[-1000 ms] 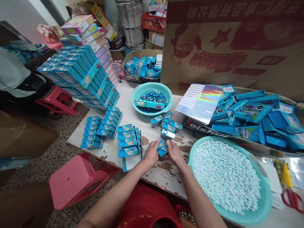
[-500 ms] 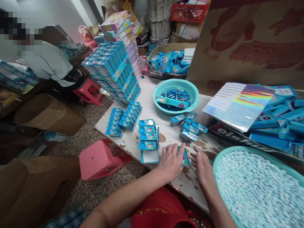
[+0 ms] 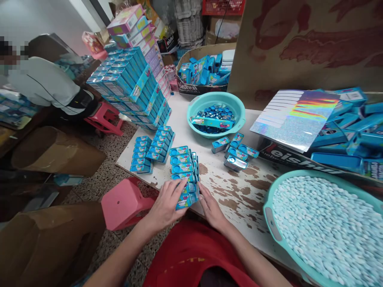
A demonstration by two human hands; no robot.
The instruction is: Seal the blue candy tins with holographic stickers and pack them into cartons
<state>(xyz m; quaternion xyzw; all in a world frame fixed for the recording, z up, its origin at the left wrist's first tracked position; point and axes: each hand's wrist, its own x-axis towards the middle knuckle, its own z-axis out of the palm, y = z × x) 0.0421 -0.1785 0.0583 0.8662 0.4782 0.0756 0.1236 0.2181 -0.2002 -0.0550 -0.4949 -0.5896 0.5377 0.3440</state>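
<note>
Small blue candy tins [image 3: 181,168] stand in a row in an open display box [image 3: 196,175] at the front edge of the table. My left hand [image 3: 168,199] grips the nearest tins from the left, fingers over their tops. From the right, my right hand [image 3: 212,205] presses its fingers against the near end of the box. Beyond it on the left are two more filled display boxes [image 3: 161,145]. Several loose tins [image 3: 236,161] lie to the right, apart from both hands.
A turquoise basin [image 3: 191,104] holds small round blue pieces and a flat carton. At right is a large tub [image 3: 271,223] of pale blue candies, beside a carton [image 3: 287,157] of blue boxes. Filled boxes form a stack [image 3: 140,85]. A pink stool [image 3: 125,203] and a seated person [image 3: 44,83] are left.
My left hand has moved left from a loose tin to the display box. My right hand has come over to its right side. Tins now cover the bare white part at its near end.
</note>
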